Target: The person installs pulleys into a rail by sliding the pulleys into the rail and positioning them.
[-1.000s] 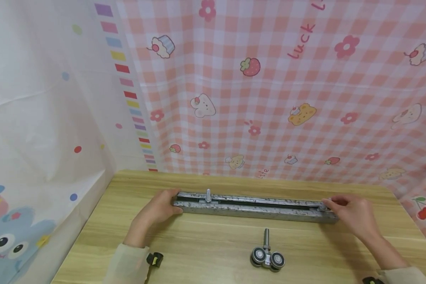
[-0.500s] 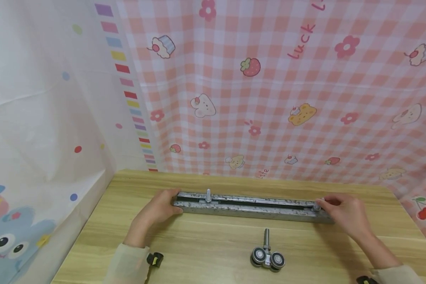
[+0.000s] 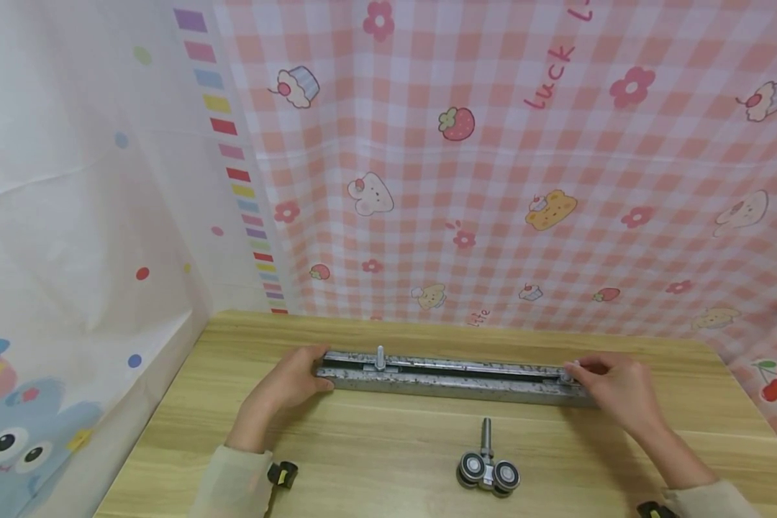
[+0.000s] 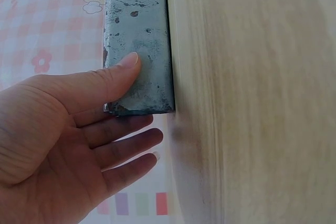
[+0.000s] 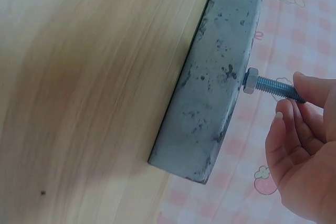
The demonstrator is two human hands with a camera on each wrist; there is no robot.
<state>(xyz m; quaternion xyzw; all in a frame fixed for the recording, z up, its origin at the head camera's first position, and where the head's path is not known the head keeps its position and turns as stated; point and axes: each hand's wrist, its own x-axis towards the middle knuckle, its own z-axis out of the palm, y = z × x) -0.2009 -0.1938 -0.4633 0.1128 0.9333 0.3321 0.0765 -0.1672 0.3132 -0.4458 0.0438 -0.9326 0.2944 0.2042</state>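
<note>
A grey, speckled metal track (image 3: 453, 381) with a slot along its top lies across the table. My left hand (image 3: 294, 378) grips its left end, thumb on the near face (image 4: 136, 35) and the other fingers around the end and behind. My right hand (image 3: 621, 388) pinches the tip of a threaded bolt (image 5: 275, 87) between thumb and fingers; the bolt with its hex nut (image 5: 251, 81) sticks up from the slot near the right end. Another bolt (image 3: 380, 357) stands in the slot toward the left. Whatever carries these bolts is mostly hidden inside the track.
A loose roller trolley (image 3: 488, 464) with black-and-silver wheels and an upright bolt lies on the wooden table (image 3: 362, 446) in front of the track. Behind the table hangs a pink checked curtain (image 3: 492, 180), and a white patterned cloth (image 3: 91, 216) hangs at the left.
My right hand has moved left along the track with the bolt it pinches, away from the right end. The left hand, the left bolt and the loose trolley stay in place.
</note>
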